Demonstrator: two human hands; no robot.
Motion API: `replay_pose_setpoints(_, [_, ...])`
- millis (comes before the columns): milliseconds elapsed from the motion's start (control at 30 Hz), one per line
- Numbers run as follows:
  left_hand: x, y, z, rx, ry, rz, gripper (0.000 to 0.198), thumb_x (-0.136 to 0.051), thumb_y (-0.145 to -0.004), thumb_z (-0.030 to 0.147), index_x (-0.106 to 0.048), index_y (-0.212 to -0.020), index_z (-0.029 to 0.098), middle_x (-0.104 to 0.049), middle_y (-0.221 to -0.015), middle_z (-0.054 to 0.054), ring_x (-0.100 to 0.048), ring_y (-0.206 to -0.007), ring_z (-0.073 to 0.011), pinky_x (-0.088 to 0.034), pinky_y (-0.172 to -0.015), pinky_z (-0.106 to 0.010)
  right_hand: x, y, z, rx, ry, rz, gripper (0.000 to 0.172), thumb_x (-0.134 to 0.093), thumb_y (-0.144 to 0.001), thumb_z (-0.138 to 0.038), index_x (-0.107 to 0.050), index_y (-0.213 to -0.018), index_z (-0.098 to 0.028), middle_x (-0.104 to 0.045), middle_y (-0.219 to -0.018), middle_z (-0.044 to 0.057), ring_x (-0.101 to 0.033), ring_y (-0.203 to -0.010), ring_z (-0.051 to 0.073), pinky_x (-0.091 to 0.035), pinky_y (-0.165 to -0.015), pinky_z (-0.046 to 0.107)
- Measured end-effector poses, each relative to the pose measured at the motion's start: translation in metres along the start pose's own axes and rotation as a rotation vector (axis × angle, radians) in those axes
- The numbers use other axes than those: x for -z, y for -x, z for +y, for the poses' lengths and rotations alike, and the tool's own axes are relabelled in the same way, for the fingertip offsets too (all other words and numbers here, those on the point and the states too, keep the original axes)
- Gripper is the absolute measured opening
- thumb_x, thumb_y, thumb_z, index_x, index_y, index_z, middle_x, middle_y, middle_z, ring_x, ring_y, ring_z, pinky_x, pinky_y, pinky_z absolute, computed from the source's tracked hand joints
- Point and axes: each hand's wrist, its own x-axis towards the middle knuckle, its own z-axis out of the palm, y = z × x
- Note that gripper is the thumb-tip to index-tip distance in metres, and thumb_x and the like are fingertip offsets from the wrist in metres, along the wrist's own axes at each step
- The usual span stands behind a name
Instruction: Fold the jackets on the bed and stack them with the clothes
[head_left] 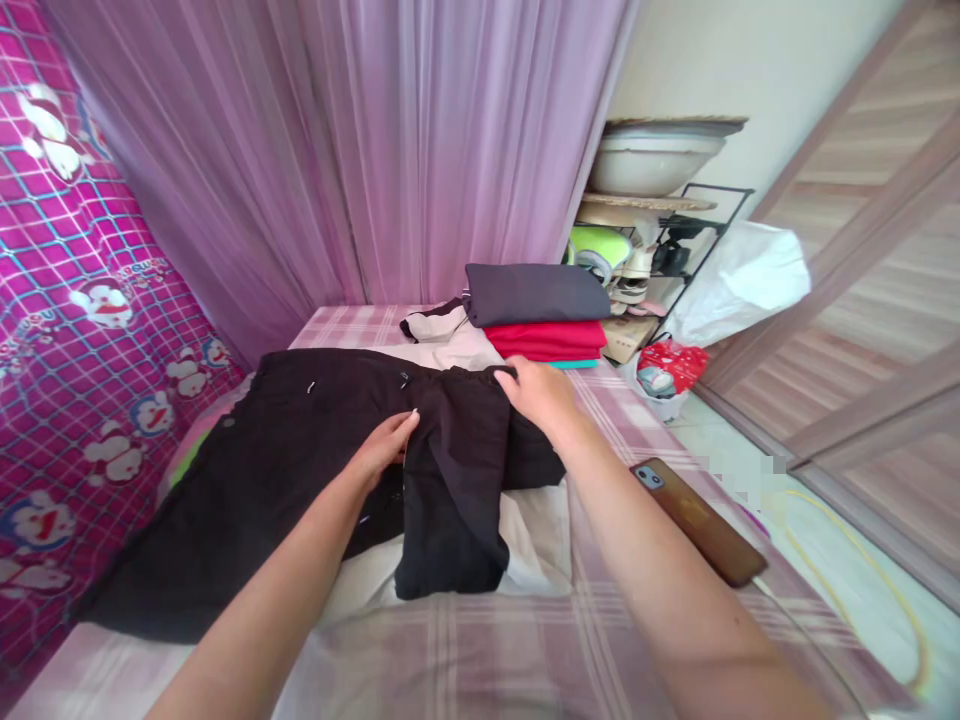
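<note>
A black garment (322, 430), which looks like a jacket with small zips, lies spread on the bed. One sleeve-like part (457, 500) is folded over toward me. My right hand (540, 395) is closed on the fabric at the garment's far right edge. My left hand (386, 448) pinches near the side edge of the folded part, its fingertips partly hidden by cloth. Beneath the black garment, a white garment (536, 530) shows at the near side and again at the far side.
A folded stack with a dark grey garment (536, 293) above a red one (551, 340) sits at the back. A phone (697, 520) on a cable lies right, near the edge of the checked bedsheet (465, 660). Behind are a purple curtain (450, 140) and a rack (720, 225).
</note>
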Motion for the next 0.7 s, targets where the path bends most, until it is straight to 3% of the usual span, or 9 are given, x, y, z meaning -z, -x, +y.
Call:
replay_pose_setpoints(100, [-0.001, -0.020, 0.012, 0.006, 0.016, 0.017, 0.059, -0.069, -0.073, 0.068, -0.070, -0.105, 0.019, -0.074, -0.083, -0.004, -0.064, -0.066, -0.0148, -0.047, -0.058, -0.025, -0.012, 0.041, 0.026, -0.064, -0.121, -0.173, 0.051, -0.046, -0.098, -0.050, -0.063, -0.132, -0.016, -0.076, -0.099, 0.015, -0.070, -0.098, 0.032, -0.052, -0.087, 0.042])
replay_pose_setpoints(200, [-0.006, -0.047, 0.031, 0.016, -0.006, 0.036, 0.045, -0.073, -0.072, 0.060, -0.071, -0.090, 0.019, -0.072, -0.075, -0.001, -0.062, -0.061, -0.0136, -0.046, -0.056, -0.024, -0.030, 0.083, 0.045, -0.036, -0.464, -0.321, 0.057, -0.050, -0.095, -0.053, -0.056, -0.140, -0.019, -0.077, -0.087, 0.008, -0.072, -0.088, 0.026, -0.055, -0.082, 0.038])
replay_pose_setpoints(367, [-0.021, -0.075, 0.052, 0.082, 0.062, -0.027, 0.038, -0.087, -0.057, 0.045, -0.071, -0.078, 0.018, -0.075, -0.074, -0.007, -0.069, -0.069, -0.0235, -0.055, -0.066, -0.036, -0.045, 0.134, 0.068, 0.081, -0.802, -0.505, 0.071, -0.054, -0.088, -0.063, -0.049, -0.145, -0.021, -0.068, -0.128, 0.014, -0.065, -0.117, 0.026, -0.054, -0.094, 0.041])
replay_pose_setpoints(467, [-0.010, -0.076, 0.057, 0.076, 0.163, 0.006, 0.034, -0.085, -0.060, 0.040, -0.070, -0.081, 0.018, -0.075, -0.077, -0.008, -0.070, -0.073, -0.0246, -0.058, -0.073, -0.040, -0.043, 0.150, 0.078, 0.129, -0.798, -0.578, 0.080, -0.060, -0.083, -0.065, -0.047, -0.147, -0.019, -0.055, -0.146, 0.017, -0.051, -0.135, 0.030, -0.046, -0.107, 0.046])
replay_pose_setpoints(567, [0.026, -0.067, 0.056, -0.067, 0.344, 0.223, 0.025, -0.072, -0.074, 0.037, -0.067, -0.093, 0.022, -0.074, -0.083, -0.002, -0.069, -0.076, -0.0168, -0.058, -0.078, -0.032, -0.045, 0.161, 0.081, 0.179, -0.798, -0.547, 0.084, -0.069, -0.078, -0.060, -0.046, -0.148, -0.019, -0.051, -0.150, 0.016, -0.048, -0.137, 0.033, -0.038, -0.113, 0.049])
replay_pose_setpoints(633, [0.055, -0.057, 0.049, -0.234, 0.523, 0.481, 0.022, -0.066, -0.077, 0.028, -0.064, -0.099, 0.024, -0.071, -0.083, 0.002, -0.067, -0.074, -0.0129, -0.058, -0.076, -0.027, -0.050, 0.166, 0.080, 0.190, -0.805, -0.476, 0.084, -0.073, -0.076, -0.056, -0.047, -0.147, -0.020, -0.056, -0.145, 0.014, -0.054, -0.131, 0.032, -0.042, -0.110, 0.047])
replay_pose_setpoints(700, [0.079, -0.045, 0.037, -0.242, 0.544, 0.629, 0.021, -0.063, -0.076, 0.020, -0.063, -0.097, 0.023, -0.069, -0.079, 0.003, -0.065, -0.069, -0.0117, -0.057, -0.070, -0.025, -0.059, 0.168, 0.077, 0.146, -0.776, -0.341, 0.071, -0.070, -0.077, -0.055, -0.056, -0.137, -0.021, -0.065, -0.132, 0.012, -0.062, -0.118, 0.031, -0.049, -0.101, 0.042])
